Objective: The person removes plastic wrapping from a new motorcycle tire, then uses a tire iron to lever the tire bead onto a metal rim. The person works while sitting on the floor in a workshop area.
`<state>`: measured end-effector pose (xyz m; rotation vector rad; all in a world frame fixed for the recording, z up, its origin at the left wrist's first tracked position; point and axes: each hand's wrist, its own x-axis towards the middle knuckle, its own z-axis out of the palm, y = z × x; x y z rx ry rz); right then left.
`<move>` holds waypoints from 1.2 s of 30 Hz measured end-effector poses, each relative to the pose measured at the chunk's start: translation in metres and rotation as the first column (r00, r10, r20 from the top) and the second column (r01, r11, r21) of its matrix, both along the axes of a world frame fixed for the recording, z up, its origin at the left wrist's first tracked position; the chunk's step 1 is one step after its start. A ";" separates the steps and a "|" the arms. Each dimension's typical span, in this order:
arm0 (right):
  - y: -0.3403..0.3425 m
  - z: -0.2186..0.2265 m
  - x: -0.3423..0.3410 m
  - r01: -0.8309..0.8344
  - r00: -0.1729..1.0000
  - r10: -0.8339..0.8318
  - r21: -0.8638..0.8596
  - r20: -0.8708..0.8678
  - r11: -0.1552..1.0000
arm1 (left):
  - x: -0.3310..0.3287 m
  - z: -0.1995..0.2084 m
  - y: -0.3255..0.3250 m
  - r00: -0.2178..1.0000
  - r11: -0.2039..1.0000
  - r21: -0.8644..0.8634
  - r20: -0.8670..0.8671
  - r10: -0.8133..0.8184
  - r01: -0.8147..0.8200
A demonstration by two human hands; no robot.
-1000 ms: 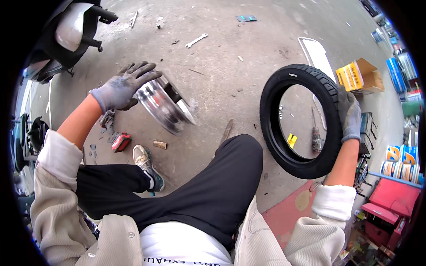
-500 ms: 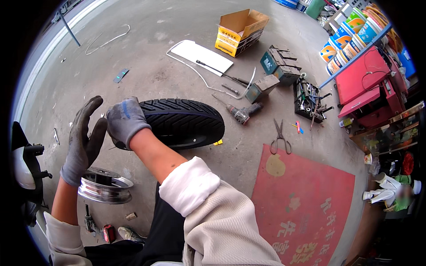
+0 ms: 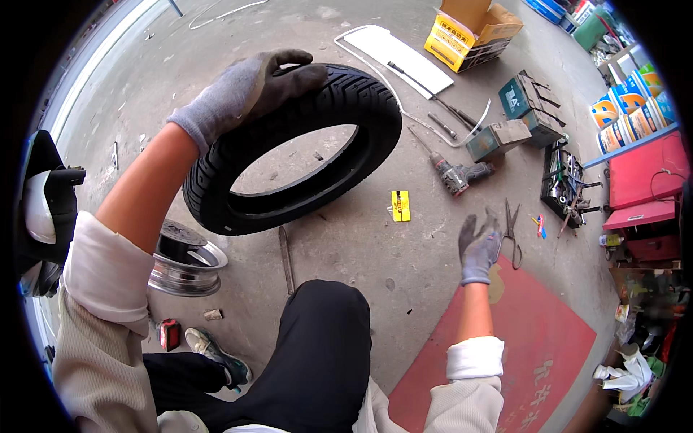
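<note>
One hand, the left (image 3: 249, 94), holds the black tyre (image 3: 364, 101) by its tread, left of the frame's upper centre; the right hand (image 3: 479, 249), fingers parted, is free at centre right. A broad palm across the tread should steady it. Slanted grooves mark the tilted, hollow ring.

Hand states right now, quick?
Left hand: holding the black tire by its tread.
Right hand: open, nothing visible in it, near the scissors.
</note>
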<state>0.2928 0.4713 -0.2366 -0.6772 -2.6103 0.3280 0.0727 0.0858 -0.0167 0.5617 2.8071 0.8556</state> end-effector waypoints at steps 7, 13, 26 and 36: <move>0.200 -0.178 0.072 0.688 0.705 -0.492 -0.321 0.511 0.651 | -0.041 0.006 0.013 0.959 0.961 -0.102 -0.093 -0.268 0.258; 0.229 -0.178 0.080 0.451 0.688 -0.335 -0.018 0.644 0.892 | -0.035 0.003 0.020 0.963 0.961 -0.065 0.001 -0.270 0.269; 0.181 -0.111 0.081 0.138 0.941 -0.285 -0.975 0.183 -0.172 | -0.031 0.034 -0.004 0.963 0.966 0.006 0.066 -0.260 0.260; -0.063 0.001 0.085 -0.114 0.992 0.044 -0.983 -0.121 -0.141 | -0.030 0.024 -0.043 0.976 0.971 0.101 -0.039 -0.215 0.218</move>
